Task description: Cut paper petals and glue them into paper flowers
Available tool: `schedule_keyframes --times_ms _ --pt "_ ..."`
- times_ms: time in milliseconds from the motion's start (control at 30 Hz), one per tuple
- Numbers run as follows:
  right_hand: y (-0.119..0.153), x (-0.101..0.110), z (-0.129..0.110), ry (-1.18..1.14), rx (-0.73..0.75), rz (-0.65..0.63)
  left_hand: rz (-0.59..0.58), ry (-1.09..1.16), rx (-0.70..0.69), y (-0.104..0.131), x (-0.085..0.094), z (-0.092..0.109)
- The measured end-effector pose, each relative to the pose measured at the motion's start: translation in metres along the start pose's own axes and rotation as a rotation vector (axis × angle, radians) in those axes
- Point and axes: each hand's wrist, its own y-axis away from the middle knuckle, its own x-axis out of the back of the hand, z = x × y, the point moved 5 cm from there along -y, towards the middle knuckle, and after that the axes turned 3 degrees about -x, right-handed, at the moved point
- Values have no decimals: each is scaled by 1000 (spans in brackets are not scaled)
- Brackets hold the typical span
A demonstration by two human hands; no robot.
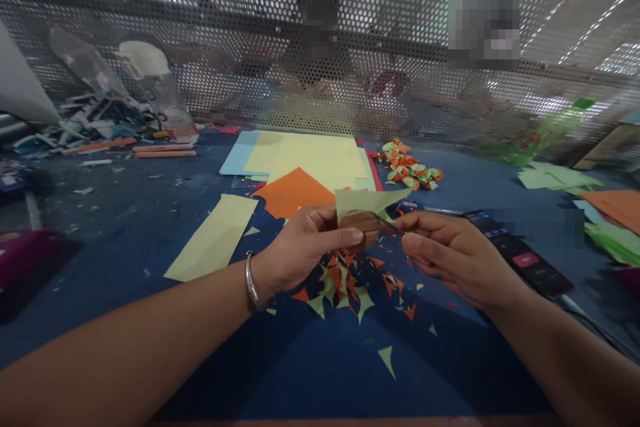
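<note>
My left hand (305, 247), with a silver bracelet on its wrist, is closed around a sheet of pale yellow-green paper (373, 200). A brownish rounded piece (369, 239) shows beside its thumb; I cannot make out what it is. My right hand (445, 250) is closed, its fingertips pinching a thin dark tool (387, 220) at the paper's edge. Its kind is partly hidden by the fingers. Below both hands lies a heap of small pointed orange and pale green paper pieces (340, 283), with loose scraps around it.
A pale paper strip (215, 237), an orange sheet (295, 190) and stacked yellow sheets (307, 152) lie ahead. Folded orange-green pieces (407, 167) sit behind. A phone (525, 257) with a cable is at right. A bottle (167, 97) stands left, before a perforated metal screen (230, 40).
</note>
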Motion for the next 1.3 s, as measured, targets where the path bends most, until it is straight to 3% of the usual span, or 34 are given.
schedule_keyframes --times_ms 1300 --pt "4 3 -6 281 15 8 -76 -87 -26 0 1 -1"
